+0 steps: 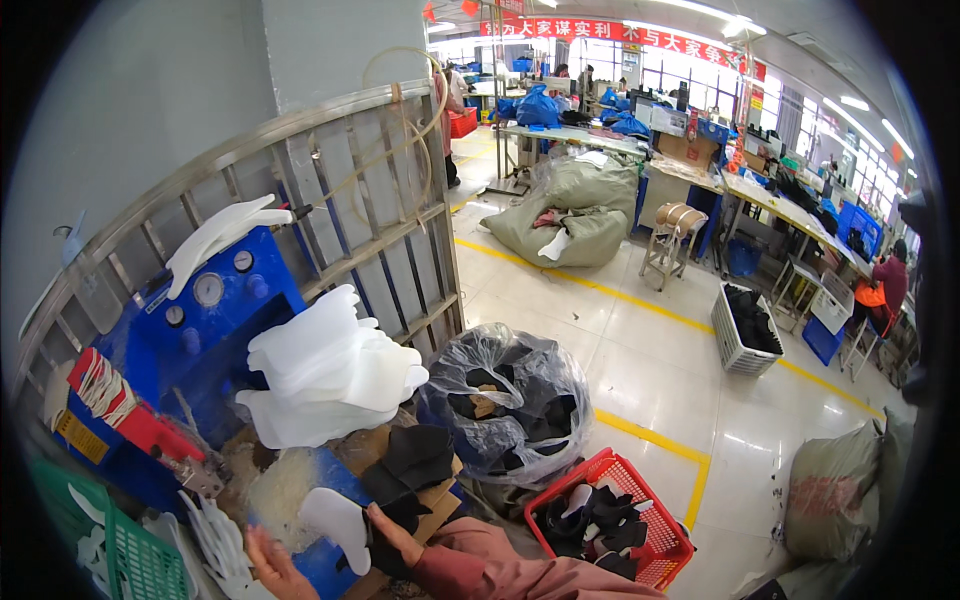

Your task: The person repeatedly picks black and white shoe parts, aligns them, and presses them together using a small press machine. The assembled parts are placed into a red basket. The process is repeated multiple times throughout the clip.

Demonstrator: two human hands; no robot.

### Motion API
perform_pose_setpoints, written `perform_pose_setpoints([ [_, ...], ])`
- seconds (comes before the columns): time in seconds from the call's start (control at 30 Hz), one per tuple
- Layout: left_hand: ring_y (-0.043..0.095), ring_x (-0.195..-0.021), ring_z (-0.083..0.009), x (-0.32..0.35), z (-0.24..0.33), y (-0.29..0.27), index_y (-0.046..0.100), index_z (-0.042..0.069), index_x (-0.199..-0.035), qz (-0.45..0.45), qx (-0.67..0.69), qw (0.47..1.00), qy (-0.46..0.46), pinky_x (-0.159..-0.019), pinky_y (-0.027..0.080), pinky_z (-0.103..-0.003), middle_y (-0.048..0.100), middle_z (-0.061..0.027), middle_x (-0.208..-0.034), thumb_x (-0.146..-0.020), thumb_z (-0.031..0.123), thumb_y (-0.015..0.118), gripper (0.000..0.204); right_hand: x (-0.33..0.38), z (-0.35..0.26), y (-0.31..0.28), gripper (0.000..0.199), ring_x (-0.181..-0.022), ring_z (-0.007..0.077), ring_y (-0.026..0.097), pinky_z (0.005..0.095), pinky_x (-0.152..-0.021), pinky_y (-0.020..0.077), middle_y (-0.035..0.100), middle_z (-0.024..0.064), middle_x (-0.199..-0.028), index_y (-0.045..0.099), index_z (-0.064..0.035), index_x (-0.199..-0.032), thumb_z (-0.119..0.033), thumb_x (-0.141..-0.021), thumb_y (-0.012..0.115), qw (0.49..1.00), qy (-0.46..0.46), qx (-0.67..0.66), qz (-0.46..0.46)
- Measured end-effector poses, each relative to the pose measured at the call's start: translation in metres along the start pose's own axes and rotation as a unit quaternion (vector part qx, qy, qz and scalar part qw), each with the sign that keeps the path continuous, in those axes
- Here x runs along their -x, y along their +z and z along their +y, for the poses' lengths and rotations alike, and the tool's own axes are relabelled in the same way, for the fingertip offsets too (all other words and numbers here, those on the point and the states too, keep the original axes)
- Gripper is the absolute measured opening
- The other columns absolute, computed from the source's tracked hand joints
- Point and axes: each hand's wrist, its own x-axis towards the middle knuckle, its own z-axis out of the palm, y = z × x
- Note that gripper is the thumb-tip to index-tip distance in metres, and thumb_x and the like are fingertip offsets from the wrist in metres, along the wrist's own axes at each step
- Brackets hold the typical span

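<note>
White cutout (335, 519) sits low & L of ctr in your view, prob. light, bendy & a bit slick, so pinch it by the edge. Long axis runs upper L to lower R, rounded end up-L. Your R grip (398, 534) has its R edge pinched; L grip (277, 567) is loose, nothing in it.

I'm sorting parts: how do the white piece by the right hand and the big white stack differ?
The white piece is single; the white stack has many layers. The white piece is at the right hand; the white stack sits untouched. Both have curved edges.
</note>
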Motion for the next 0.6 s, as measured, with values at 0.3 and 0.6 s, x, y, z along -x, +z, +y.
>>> perform_pose_setpoints([
  [0.3, 0.026, -0.151, -0.0442, 0.001, 0.044, 0.106, 0.035, -0.002, -0.156, -0.134, -0.003, 0.976, 0.174, -0.123, 0.024, -0.052, 0.023, -0.028, -0.164, -0.107, 0.045, 0.046, 0.069, 0.038, -0.022, 0.062, 0.071, -0.155, 0.0246, 0.025, 0.0366, -0.127, 0.0166, 0.029, 0.013, -0.167, 0.027, 0.0021, -0.162, -0.047, -0.112, 0.037, 0.95, -0.159, 0.269, 0.013],
  [0.6, 0.022, -0.153, -0.0515, 0.076, 0.093, 0.116, 0.024, -0.004, -0.161, -0.285, 0.012, 0.944, 0.167, -0.125, 0.02, -0.055, 0.016, -0.0341, -0.167, -0.106, 0.06, 0.039, 0.086, 0.038, -0.02, -0.036, 0.066, -0.126, 0.0185, 0.054, 0.0314, -0.109, 0.0422, 0.059, 0.0055, -0.138, 0.051, -0.0047, -0.149, -0.056, -0.111, 0.038, 0.973, -0.187, 0.089, 0.099],
])
